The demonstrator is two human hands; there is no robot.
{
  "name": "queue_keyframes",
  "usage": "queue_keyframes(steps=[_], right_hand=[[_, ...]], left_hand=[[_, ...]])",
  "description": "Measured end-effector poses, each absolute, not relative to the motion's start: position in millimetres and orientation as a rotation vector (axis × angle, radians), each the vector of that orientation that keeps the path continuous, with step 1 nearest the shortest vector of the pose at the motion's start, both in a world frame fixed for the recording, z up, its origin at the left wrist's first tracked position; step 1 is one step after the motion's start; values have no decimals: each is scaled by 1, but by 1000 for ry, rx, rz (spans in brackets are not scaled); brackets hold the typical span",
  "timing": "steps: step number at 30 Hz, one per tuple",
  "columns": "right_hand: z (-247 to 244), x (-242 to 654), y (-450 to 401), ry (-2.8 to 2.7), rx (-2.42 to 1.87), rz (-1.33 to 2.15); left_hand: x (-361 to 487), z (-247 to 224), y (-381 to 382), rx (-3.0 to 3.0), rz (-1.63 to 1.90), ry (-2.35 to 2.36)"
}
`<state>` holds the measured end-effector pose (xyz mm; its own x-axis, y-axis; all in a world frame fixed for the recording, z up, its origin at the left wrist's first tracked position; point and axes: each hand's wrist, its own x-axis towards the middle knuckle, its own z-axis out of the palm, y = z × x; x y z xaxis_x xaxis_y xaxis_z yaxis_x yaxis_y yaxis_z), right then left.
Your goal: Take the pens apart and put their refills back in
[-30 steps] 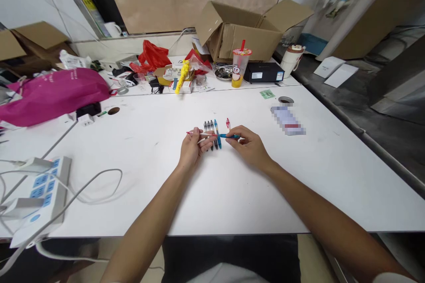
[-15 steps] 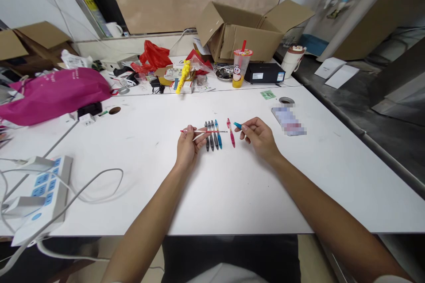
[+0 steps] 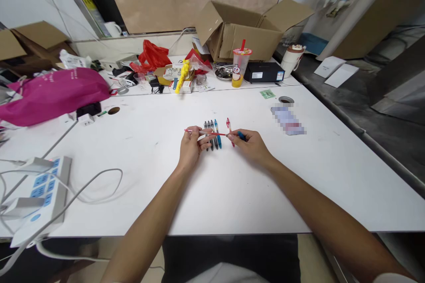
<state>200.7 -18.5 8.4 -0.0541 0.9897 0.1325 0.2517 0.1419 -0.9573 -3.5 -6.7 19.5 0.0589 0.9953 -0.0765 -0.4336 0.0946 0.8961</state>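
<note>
A red pen refill lies crosswise over the desk. The left hand's fingers grip it toward nine o'clock; the right hand's fingers pinch its three-o'clock end and also hold a blue pen part. Below, partly hidden, lie grey pens and a blue pen; a pink-red pen lies toward two o'clock. Farther out, toward one o'clock, stands a drink cup.

"What clothes can you see?"
"A whitish top, just a bit. There's a pale sleeve high on the right arm."
"And lower down?"
"Plain dark cloth covers the lap."
"And the hands?"
"The left hand and right hand are bare. So are both forearms."
</note>
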Motion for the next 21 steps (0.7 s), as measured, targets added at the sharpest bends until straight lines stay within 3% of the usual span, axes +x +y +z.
queue_keyframes(steps=[21], right_hand=[[12, 210, -14, -1447, -1256, 867]], left_hand=[[-17, 24, 3, 793, 1478, 1123]])
